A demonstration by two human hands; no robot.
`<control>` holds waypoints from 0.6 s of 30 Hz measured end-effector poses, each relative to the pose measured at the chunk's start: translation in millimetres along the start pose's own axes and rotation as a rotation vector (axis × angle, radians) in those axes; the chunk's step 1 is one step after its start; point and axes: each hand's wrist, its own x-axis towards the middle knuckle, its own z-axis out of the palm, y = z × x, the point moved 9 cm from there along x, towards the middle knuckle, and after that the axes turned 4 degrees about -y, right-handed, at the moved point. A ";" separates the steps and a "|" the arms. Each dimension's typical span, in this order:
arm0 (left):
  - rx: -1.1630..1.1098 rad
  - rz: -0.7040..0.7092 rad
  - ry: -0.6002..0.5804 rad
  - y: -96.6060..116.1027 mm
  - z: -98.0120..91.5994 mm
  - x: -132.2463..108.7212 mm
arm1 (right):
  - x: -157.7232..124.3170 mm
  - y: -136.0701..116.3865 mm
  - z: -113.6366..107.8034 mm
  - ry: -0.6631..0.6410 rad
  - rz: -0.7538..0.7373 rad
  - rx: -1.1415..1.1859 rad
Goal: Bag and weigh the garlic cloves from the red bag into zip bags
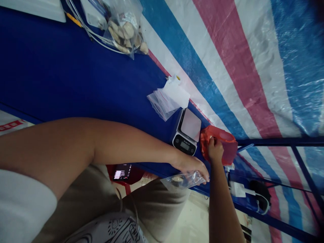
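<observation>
My left hand (193, 167) reaches across the blue table edge and pinches a small clear plastic bag (181, 180) with something dark and pale inside. My right hand (215, 150) is closed on the rim of a red plastic bag (225, 140) that sits beside it, just past the table's end. A small digital scale (187, 131) with a bare platform stands on the blue table (63, 74), close to both hands. A stack of unfilled clear zip bags (168, 99) lies just beyond the scale.
A clear bag of pale round pieces (124, 28) lies farther along the table with white cables (88, 32), a yellow pencil (73, 19) and a white tray (32, 8). A lit phone (123, 172) rests near my lap. A striped tarp (240, 60) and a blue metal frame (278, 141) lie beyond.
</observation>
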 end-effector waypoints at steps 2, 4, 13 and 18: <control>-0.010 -0.010 0.009 -1.2 0.1 -1.1 | -5.0 -4.1 0.5 0.013 -0.014 -0.003; -0.014 -0.015 0.006 -2.0 0.6 -1.3 | -9.8 -7.7 -0.4 0.039 -0.016 -0.013; 0.014 0.024 -0.001 0.2 -0.5 0.7 | -17.2 -10.0 -7.2 0.085 0.082 -0.061; 0.019 0.035 -0.013 1.8 0.5 -1.0 | -16.2 -12.5 -8.6 0.071 0.085 -0.074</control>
